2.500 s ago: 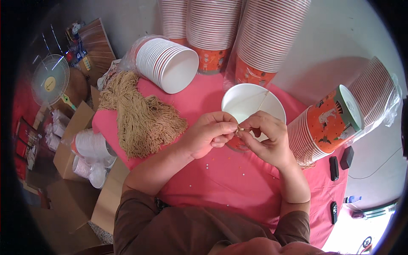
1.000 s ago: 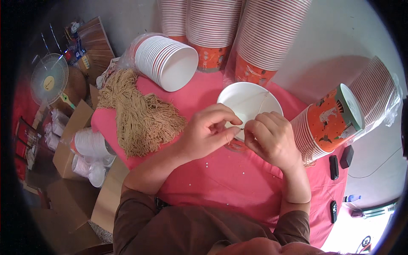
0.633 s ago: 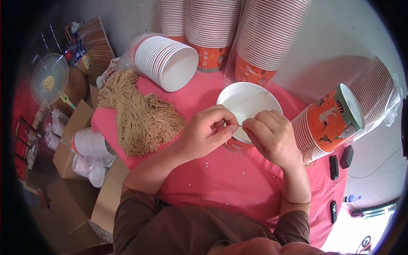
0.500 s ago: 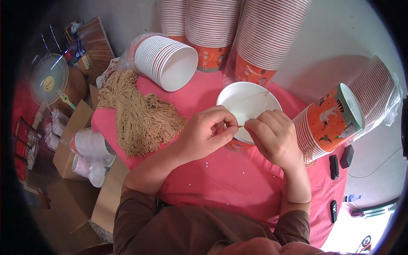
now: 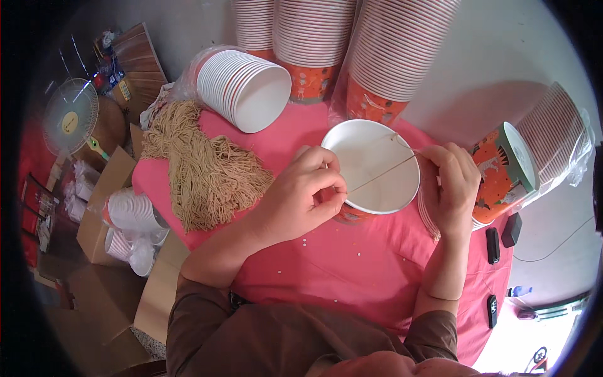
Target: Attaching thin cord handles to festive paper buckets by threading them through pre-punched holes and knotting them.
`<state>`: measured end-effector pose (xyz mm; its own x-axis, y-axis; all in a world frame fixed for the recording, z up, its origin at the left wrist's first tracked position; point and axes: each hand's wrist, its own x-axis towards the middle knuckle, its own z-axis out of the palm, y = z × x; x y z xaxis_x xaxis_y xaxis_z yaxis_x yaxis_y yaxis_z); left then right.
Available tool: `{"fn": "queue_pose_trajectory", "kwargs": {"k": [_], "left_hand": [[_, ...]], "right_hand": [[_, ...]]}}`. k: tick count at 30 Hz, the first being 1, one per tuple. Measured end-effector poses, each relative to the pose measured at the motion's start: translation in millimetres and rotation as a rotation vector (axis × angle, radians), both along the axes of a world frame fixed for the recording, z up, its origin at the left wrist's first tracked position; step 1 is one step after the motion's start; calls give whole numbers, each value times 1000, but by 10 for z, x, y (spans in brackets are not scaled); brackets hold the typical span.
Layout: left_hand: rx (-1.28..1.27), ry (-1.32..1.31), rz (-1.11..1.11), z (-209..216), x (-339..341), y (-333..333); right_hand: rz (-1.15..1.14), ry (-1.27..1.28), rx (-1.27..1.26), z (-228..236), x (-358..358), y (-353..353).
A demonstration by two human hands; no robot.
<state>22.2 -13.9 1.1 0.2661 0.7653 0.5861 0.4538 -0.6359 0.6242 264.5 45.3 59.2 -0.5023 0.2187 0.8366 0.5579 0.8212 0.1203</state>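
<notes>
A white paper bucket (image 5: pixel 370 147) with an orange printed outside stands upright on the pink-covered table. A thin tan cord (image 5: pixel 384 173) runs taut across its mouth between my hands. My left hand (image 5: pixel 308 191) pinches one end at the bucket's near left rim. Over the right rim, my right hand (image 5: pixel 453 182) pinches the cord further along, fingers curled. A bit of the same cord shows at the far right of the rim. Beyond my left forearm lies a heap of tan cords (image 5: pixel 213 169).
White bucket stacks (image 5: pixel 314 38) rise at the back, and another stack (image 5: pixel 245 88) lies on its side. Orange buckets (image 5: pixel 493 163) lean at the right. Small black objects (image 5: pixel 493 246) sit by the right edge. Cardboard boxes (image 5: pixel 103 201) and a fan (image 5: pixel 71 119) stand left.
My right hand has moved right, away from my left, drawing the cord out across the bucket's mouth. My left hand has shifted only slightly.
</notes>
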Motion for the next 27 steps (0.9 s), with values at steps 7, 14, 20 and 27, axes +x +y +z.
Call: {"fn": "queue_pose_trajectory", "kwargs": {"k": [7,14,20,27], "left_hand": [[48,50,-39,-8,8,2],[64,78,-70,-5,-10,10],[37,87,-97,23,-151,84],[66,236,-126,-83,-319,329]], "right_hand": [[-13,6,-39,-2,30,26],[-43,12,-76,-15,52,53],[-31,29,-98,-24,57,72],[7,44,-94,-21,25,72]]}}
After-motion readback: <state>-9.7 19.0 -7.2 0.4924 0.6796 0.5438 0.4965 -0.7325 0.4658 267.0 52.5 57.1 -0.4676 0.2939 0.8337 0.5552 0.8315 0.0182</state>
